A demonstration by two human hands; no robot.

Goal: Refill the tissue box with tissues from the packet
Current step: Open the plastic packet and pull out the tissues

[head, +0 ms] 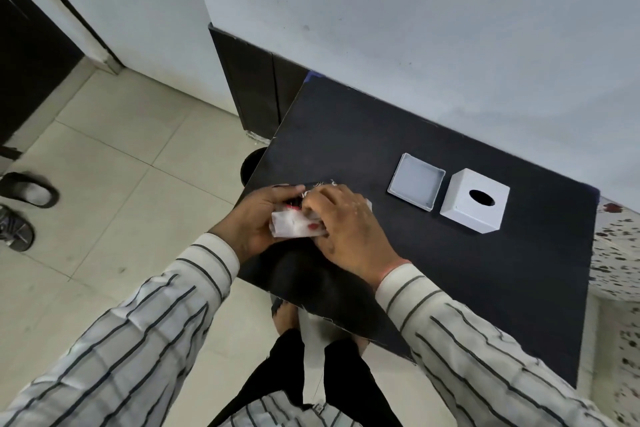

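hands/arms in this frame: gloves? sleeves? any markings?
No gloves: left hand and right hand are both bare. Both arms wear long, loose, cream sleeves with thin dark stripes, cuffs at the wrists. A thin pinkish band shows at the right cuff. No watch or rings visible.

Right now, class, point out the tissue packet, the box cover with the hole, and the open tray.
tissue packet (294, 227), head view, clear wrapper.
box cover (465, 215), head view, front wall.
open tray (412, 199), head view, near rim.

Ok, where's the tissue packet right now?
In the head view, the tissue packet is held between the left hand and right hand above the black table's near-left edge, left of the open white tray.
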